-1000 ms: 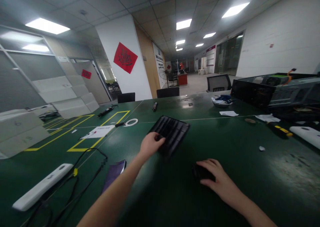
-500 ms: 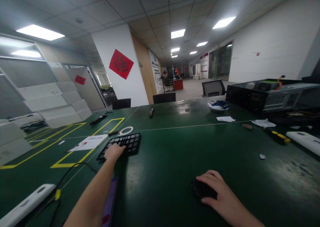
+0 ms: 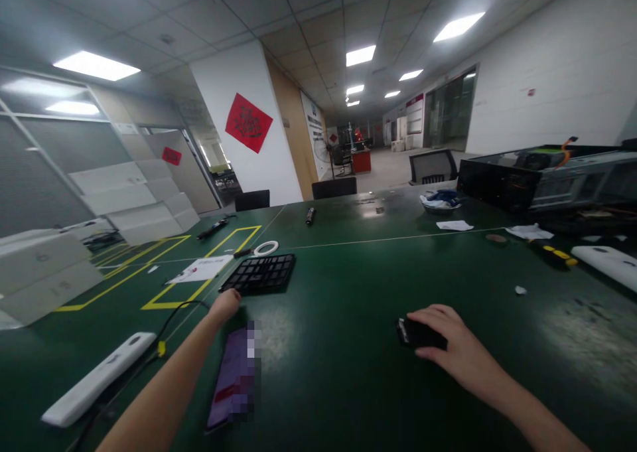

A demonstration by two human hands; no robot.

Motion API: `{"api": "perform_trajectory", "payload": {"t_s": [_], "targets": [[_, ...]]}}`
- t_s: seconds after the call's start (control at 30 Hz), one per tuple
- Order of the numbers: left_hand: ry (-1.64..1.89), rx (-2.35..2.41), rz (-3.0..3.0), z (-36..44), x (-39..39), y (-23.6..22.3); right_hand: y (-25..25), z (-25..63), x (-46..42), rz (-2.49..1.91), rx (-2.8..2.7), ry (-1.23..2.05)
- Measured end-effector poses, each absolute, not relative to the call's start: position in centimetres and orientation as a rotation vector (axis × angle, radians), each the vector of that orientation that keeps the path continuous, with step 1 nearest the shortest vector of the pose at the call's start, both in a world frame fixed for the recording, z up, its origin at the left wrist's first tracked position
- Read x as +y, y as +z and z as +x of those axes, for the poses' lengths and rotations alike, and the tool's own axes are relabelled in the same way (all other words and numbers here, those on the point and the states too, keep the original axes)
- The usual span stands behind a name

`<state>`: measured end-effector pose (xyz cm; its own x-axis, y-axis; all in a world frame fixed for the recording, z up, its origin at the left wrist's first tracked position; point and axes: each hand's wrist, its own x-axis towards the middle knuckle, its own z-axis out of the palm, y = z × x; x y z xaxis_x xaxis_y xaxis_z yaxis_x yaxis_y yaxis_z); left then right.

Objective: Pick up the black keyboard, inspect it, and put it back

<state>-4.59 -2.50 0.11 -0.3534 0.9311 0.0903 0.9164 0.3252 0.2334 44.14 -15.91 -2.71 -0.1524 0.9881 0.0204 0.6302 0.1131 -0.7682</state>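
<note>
My right hand grips a small flat black box with white print at its left end. Its fingers lie over the far side and the thumb along the near side. Whether the box touches the table is hard to tell. At the near left corner of a black compartment tray is my left hand, its fingers curled together. Anything between those fingers is hidden. A phone-like device with a purple screen lies just to the right of my left forearm, partly pixelated.
A white power strip with a cable lies left. Beyond the tray are a white ring, a paper sheet and a dark cylinder. White boxes stand left. An open computer case and a yellow-black tool are right.
My left hand has moved back from over the tray to its near left corner. My right hand has shifted forward with the black box, whose printed end now shows. The view has shifted.
</note>
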Motion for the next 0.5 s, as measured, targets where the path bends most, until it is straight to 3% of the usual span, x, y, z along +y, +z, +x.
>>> {"api": "perform_trajectory", "payload": {"t_s": [0.2,0.5], "targets": [[0.296,2.393,1.877,-5.5,-3.1,-0.6,-0.4,51.1,-16.5,-1.744,-1.883,0.341],[0.425,2.357,1.866,-5.7,-3.4,-0.6,-8.8,59.0,-17.0,-1.941,-1.823,0.110]]}}
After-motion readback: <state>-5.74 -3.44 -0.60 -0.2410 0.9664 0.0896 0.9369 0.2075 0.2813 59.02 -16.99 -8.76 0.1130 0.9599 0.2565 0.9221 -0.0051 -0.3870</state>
